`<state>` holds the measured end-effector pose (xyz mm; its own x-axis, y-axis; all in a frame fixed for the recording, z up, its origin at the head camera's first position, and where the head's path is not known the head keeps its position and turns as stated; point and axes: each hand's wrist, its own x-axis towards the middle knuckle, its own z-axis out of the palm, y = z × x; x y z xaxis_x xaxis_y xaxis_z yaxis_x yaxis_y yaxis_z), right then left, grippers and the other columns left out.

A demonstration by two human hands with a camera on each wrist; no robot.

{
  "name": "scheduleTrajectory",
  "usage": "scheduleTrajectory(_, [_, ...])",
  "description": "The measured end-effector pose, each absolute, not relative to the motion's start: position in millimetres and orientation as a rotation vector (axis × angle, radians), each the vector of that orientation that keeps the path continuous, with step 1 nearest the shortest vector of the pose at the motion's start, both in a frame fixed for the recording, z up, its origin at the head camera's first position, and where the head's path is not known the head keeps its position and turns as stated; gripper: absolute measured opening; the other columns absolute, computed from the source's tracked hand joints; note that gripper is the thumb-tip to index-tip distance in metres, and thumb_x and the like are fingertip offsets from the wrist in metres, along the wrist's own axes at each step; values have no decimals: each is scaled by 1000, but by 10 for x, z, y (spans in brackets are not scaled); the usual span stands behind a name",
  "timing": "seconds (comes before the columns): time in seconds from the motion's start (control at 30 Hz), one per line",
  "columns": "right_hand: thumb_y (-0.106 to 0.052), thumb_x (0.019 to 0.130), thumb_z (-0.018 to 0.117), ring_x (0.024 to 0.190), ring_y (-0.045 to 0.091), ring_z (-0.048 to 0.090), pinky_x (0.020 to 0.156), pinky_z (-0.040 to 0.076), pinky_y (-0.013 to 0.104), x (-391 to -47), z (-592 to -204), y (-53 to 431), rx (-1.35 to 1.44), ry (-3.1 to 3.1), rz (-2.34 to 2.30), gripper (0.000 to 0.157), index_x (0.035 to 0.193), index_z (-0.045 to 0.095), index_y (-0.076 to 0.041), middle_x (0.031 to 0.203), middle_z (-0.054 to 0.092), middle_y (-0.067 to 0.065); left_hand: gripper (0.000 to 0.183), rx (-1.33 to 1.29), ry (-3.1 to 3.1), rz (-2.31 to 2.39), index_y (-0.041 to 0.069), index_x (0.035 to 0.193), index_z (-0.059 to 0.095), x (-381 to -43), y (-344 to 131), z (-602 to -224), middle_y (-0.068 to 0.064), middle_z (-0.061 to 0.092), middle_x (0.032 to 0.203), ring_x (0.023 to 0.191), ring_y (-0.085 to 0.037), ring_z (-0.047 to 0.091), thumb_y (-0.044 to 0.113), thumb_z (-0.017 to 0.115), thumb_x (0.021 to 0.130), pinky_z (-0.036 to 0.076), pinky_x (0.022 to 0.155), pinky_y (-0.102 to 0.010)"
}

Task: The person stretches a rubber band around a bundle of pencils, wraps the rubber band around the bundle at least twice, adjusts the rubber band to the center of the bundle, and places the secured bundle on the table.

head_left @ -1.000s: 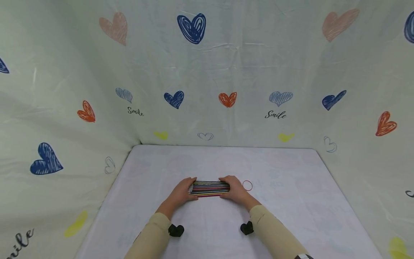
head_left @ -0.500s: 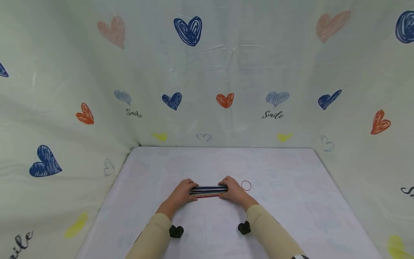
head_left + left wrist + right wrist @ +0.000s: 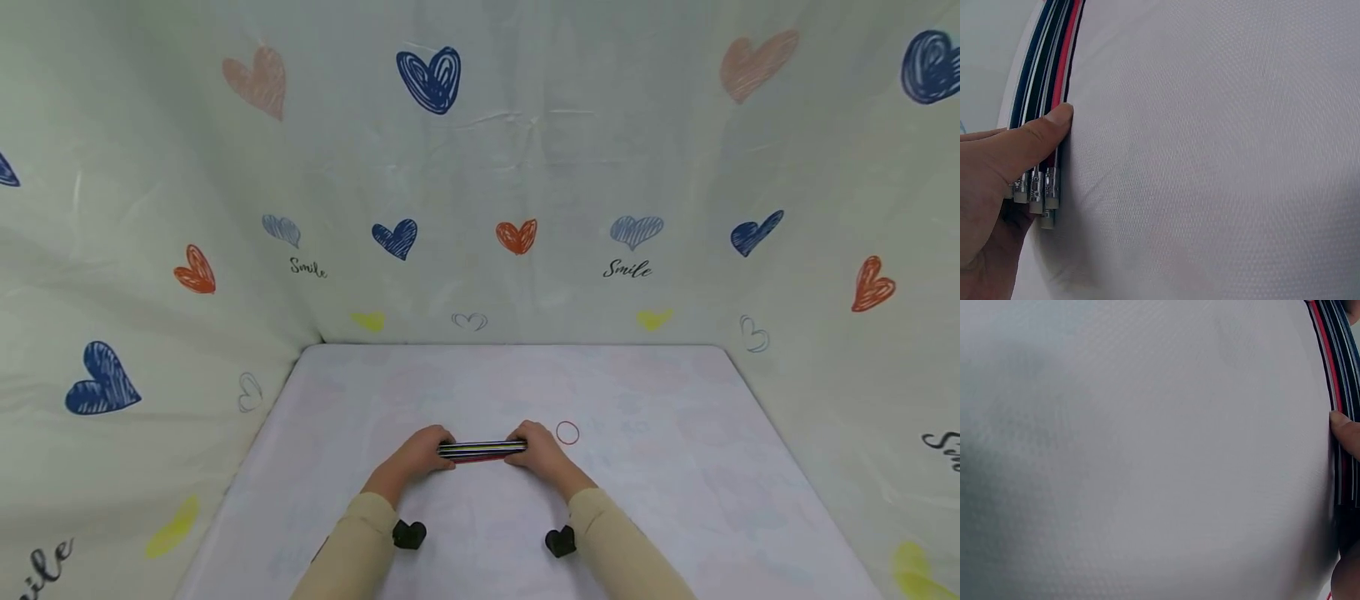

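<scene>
A bundle of striped pencils (image 3: 482, 451) lies crosswise between both hands near the middle of the table, dark and white with a red one on the near side. My left hand (image 3: 417, 455) grips its left end, thumb across the near side. In the left wrist view, metal ferrules and pale erasers (image 3: 1036, 192) stick out below that thumb. At the right end my right hand (image 3: 546, 455) holds the same bundle, its thumb (image 3: 1346, 432) pressed on the near side in the right wrist view. The fingers behind the pencils are mostly hidden.
A thin red ring (image 3: 567, 432), like a rubber band, lies on the white table (image 3: 645, 500) just right of the right hand. Behind and at the sides hangs a pale curtain (image 3: 465, 175) printed with hearts.
The pencil bundle shows a thinner, flatter side than before, with fewer pencils visible from the head view. Both hands keep their grip at its ends; the red ring stays put.
</scene>
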<state>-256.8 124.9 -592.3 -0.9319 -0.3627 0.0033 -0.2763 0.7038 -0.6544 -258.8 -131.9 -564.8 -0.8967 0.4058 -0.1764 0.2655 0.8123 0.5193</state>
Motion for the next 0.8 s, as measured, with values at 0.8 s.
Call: scheduleTrajectory(0.8, [-19,76,84,78,13,49,74,43,33,-2538,-5759,1238,-564,2642,-882,22,88,68,-10,82,56,-6,21,409,2621,553,6,91,72,-2556,-1221,-5517,3,61,80,74,-13,53,13,84,76,48,76,-34])
